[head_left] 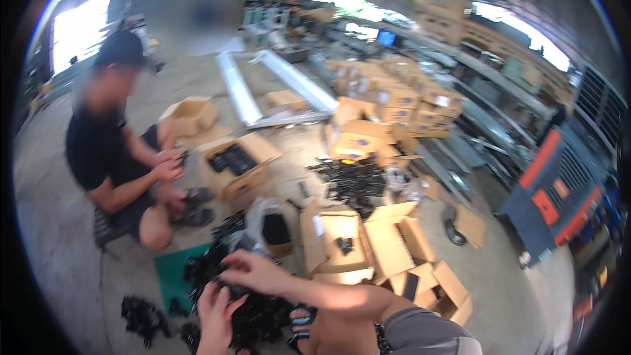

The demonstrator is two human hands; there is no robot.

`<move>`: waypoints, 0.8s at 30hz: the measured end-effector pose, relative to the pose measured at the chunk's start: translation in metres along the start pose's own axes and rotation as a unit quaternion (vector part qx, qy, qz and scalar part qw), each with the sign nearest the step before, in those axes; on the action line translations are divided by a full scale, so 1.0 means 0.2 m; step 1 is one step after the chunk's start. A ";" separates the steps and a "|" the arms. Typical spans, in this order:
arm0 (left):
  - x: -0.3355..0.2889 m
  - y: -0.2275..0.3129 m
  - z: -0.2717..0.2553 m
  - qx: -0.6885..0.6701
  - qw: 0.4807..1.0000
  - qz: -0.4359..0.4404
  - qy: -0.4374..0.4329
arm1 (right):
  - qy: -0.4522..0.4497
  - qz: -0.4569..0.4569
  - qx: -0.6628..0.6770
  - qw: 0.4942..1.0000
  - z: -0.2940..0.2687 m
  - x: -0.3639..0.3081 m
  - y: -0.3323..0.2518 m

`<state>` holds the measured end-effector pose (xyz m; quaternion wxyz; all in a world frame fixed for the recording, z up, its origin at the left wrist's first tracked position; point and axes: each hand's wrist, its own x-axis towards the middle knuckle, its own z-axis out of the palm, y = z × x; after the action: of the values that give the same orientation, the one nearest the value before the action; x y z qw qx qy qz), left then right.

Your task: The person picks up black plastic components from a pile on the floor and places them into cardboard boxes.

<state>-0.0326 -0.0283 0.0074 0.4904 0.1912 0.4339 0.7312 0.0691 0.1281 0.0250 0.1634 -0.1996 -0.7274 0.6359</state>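
My left hand and my right hand meet over a pile of small black parts on the floor in front of me. Between their fingertips is a small black part, blurred and mostly covered by the fingers, so its exact kind does not show. Both hands have curled fingers; the right one reaches across from the right, above the left. Under the pile's left side lies a green sheet. A smaller heap of black parts sits left of it.
At the left a seated person handles a small object. Open cardboard boxes stand ahead, one with black pieces inside. Beyond are a heap of black strips, stacked cartons and long metal channels. An orange-and-grey machine stands right.
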 end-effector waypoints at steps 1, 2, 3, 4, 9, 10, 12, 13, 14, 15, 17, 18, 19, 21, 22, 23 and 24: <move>0.05 -0.04 0.00 -0.010 1.000 0.006 -0.009 | -0.033 -0.003 -0.021 0.999 -0.03 0.01 0.04; 0.06 -0.06 0.08 0.008 1.000 0.009 -0.027 | -0.039 -0.002 -0.046 0.998 -0.08 -0.03 0.07; 0.05 -0.08 0.08 0.011 1.000 0.006 -0.024 | -0.025 0.010 -0.038 0.999 -0.07 -0.06 0.07; 0.05 -0.09 0.08 0.013 1.000 0.005 -0.019 | -0.014 0.022 -0.032 0.999 -0.07 -0.08 0.08; 0.02 -0.04 0.06 0.042 0.999 -0.016 0.011 | -0.008 0.054 0.045 0.998 -0.04 -0.07 0.07; 0.01 -0.02 0.06 0.035 0.999 -0.018 0.021 | -0.010 0.091 0.064 0.994 -0.03 -0.07 0.06; 0.02 -0.01 0.04 0.029 0.999 -0.014 0.011 | -0.021 0.139 0.143 0.980 -0.03 -0.04 0.09; 0.02 -0.01 0.03 0.026 1.000 -0.012 0.006 | -0.027 0.162 0.182 0.969 -0.03 -0.04 0.10; 0.02 -0.02 0.03 0.038 0.999 -0.007 -0.002 | -0.038 0.184 0.202 0.961 -0.04 -0.04 0.12; 0.02 -0.02 0.03 0.049 0.999 0.001 -0.010 | -0.049 0.204 0.220 0.952 -0.06 -0.03 0.10; 0.02 -0.04 0.04 0.064 0.998 0.006 -0.024 | -0.050 0.224 0.228 0.946 -0.07 -0.03 0.11; 0.02 -0.05 0.04 0.069 0.997 0.005 -0.029 | -0.041 0.222 0.216 0.950 -0.06 -0.03 0.13; 0.03 -0.06 0.04 0.074 0.997 0.004 -0.034 | -0.032 0.221 0.205 0.953 -0.07 -0.03 0.14; 0.03 -0.07 0.06 0.083 0.996 0.005 -0.034 | -0.031 0.194 0.179 0.964 -0.08 -0.04 0.13; 0.03 -0.07 0.06 0.087 0.996 0.006 -0.032 | -0.033 0.180 0.166 0.969 -0.09 -0.05 0.12; 0.04 -0.07 0.08 0.084 0.996 0.005 -0.036 | -0.015 0.149 0.146 0.978 -0.10 -0.05 0.12; 0.03 -0.06 0.09 0.085 0.996 0.005 -0.034 | -0.003 0.118 0.131 0.984 -0.08 -0.04 0.13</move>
<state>-0.0162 -0.0128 0.0063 0.4838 0.2592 0.4764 0.6869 0.0871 0.1409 0.0012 0.1094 -0.2588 -0.6095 0.7413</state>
